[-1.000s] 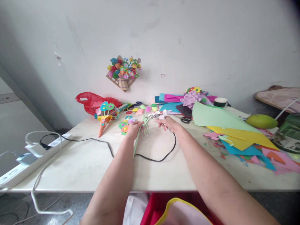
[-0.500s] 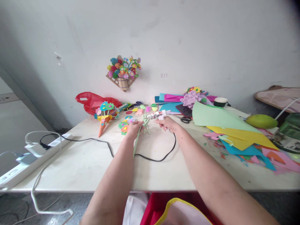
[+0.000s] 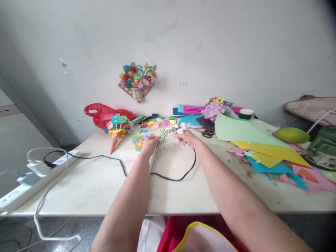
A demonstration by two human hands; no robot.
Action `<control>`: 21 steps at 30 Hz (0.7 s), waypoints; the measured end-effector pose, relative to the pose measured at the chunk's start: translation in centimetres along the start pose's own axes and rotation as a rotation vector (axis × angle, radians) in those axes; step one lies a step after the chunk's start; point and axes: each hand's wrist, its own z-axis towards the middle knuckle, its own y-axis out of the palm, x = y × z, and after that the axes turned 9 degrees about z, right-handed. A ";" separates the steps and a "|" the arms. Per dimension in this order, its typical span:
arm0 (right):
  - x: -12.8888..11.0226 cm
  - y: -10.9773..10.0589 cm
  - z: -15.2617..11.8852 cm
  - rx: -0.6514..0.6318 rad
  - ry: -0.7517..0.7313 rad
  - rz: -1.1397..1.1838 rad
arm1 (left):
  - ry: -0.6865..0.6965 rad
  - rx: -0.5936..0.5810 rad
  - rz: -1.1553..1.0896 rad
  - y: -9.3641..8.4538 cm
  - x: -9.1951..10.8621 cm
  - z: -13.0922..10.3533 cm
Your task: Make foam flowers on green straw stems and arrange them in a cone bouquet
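Observation:
My left hand [image 3: 151, 143] is closed on a pale green paper strip [image 3: 152, 161], whose long end hangs down toward me. Several more green strips [image 3: 164, 141] lie crossed just beyond its fingertips. In my right hand [image 3: 187, 137] is a white glue gun [image 3: 182, 128], its tip turned left toward the strips. A black cord [image 3: 193, 166] runs from it across the table to the left. Beside my left hand lie colourful foam flowers [image 3: 139, 142]. The fingers partly hide where the strip is pinched.
A white power strip [image 3: 59, 161] lies at the left. An orange cone of flowers [image 3: 117, 138] and a red plastic bag [image 3: 96, 113] sit back left. Scissors [image 3: 207, 134] lie beyond my right hand. Green [image 3: 244, 131] and yellow sheets [image 3: 270, 154], scraps and a mango [image 3: 292, 135] are at right.
Both hands keep almost the same place and grip. The whole view has shifted very slightly.

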 end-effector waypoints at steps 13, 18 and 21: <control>0.2 -0.3 0.2 -0.094 -0.002 0.008 | -0.018 -0.029 -0.062 -0.2 0.1 -0.1; 0.3 -0.3 0.2 -0.109 0.010 0.006 | -0.011 -0.040 -0.100 -0.3 0.0 0.0; 0.3 -0.3 0.2 -0.112 0.001 0.010 | -0.006 -0.048 -0.114 -0.3 0.0 0.0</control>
